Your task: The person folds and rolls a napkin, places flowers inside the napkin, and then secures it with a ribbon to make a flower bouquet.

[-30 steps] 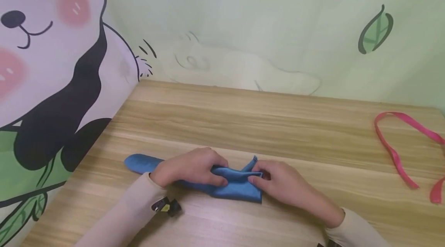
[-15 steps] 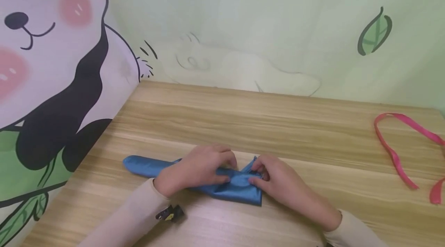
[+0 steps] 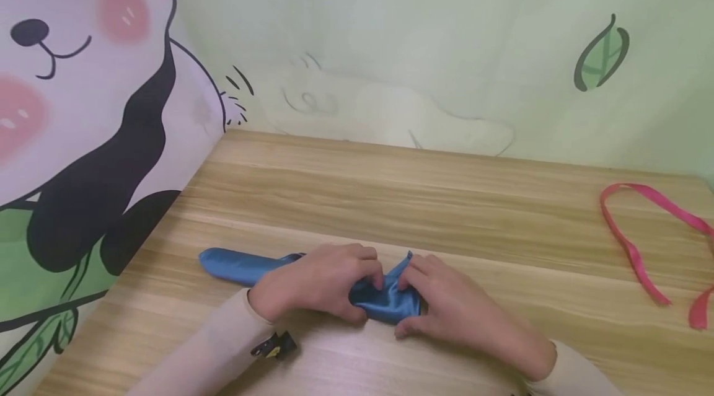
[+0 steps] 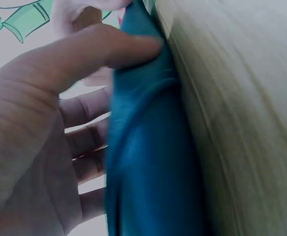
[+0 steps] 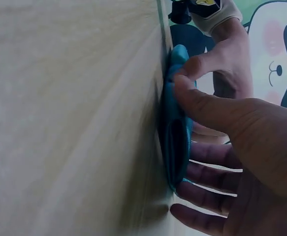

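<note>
I read the blue cloth lying lengthwise, left to right, on the table. Left hand grips it mid-length; right hand, nearest its right end, curls thumb and fingers around it.

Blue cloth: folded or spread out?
Folded. The blue cloth lies as a long, narrow strip on the table, and the right wrist view shows layers with a gap between them at its end.
</note>
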The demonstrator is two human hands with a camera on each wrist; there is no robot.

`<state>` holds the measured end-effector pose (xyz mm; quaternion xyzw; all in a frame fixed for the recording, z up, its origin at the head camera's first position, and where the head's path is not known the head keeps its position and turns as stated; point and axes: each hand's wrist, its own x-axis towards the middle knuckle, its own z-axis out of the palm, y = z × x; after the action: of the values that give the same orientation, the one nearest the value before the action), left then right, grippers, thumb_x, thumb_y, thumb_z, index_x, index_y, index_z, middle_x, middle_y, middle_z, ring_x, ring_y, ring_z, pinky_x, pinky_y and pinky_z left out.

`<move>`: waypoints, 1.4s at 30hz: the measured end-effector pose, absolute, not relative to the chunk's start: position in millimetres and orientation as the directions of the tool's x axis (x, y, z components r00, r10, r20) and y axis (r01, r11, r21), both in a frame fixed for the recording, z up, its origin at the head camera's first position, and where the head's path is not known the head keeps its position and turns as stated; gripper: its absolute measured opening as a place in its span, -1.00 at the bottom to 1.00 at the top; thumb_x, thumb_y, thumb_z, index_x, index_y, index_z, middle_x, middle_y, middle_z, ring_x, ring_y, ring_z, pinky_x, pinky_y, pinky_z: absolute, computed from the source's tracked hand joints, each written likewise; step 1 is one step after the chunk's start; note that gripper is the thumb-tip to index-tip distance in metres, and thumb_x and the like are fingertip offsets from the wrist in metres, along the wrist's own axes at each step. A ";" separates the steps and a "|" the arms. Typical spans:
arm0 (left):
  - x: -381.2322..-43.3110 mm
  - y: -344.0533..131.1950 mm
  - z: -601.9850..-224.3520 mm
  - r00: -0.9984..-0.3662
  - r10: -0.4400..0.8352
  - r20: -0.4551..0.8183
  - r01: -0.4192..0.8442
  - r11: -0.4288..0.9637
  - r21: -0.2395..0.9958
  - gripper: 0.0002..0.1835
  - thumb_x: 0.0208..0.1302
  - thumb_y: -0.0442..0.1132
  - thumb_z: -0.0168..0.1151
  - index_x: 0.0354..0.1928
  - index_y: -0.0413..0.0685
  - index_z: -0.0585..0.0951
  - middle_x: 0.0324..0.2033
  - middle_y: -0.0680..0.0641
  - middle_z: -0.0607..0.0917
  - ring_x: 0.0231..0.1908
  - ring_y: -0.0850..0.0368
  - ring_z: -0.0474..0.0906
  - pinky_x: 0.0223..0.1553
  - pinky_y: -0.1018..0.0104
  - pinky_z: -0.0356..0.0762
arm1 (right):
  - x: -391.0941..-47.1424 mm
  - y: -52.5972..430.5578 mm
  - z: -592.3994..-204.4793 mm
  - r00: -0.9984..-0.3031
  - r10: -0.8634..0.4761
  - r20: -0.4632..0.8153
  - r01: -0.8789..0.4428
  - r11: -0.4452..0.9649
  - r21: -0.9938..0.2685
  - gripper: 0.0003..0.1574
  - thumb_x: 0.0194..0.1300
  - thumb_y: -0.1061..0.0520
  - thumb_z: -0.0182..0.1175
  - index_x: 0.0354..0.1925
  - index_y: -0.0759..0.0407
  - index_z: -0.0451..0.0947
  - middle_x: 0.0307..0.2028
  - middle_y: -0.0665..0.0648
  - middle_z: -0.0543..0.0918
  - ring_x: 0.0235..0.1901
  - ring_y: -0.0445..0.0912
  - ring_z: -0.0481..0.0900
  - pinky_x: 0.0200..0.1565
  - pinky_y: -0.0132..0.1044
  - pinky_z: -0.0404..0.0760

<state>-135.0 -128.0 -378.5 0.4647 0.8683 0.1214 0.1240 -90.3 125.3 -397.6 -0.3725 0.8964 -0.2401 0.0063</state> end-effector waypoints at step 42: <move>-151.9 -127.5 -400.7 -0.709 0.704 -0.041 0.634 0.662 0.399 -0.52 0.42 0.24 0.35 0.08 0.04 0.68 -0.33 0.16 0.72 -0.39 0.27 0.58 -0.28 0.26 0.58 | -104.4 126.9 -404.7 -0.881 -0.463 0.100 -0.391 0.591 -0.706 -0.92 0.40 0.15 0.42 -0.17 0.10 0.70 -0.30 -0.07 0.61 -0.32 -0.20 0.49 -0.28 -0.28 0.55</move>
<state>-151.9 -127.5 -400.7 0.3690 0.9066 0.1809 0.0960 -104.4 126.9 -404.7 -0.2397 0.8906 -0.3835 0.0471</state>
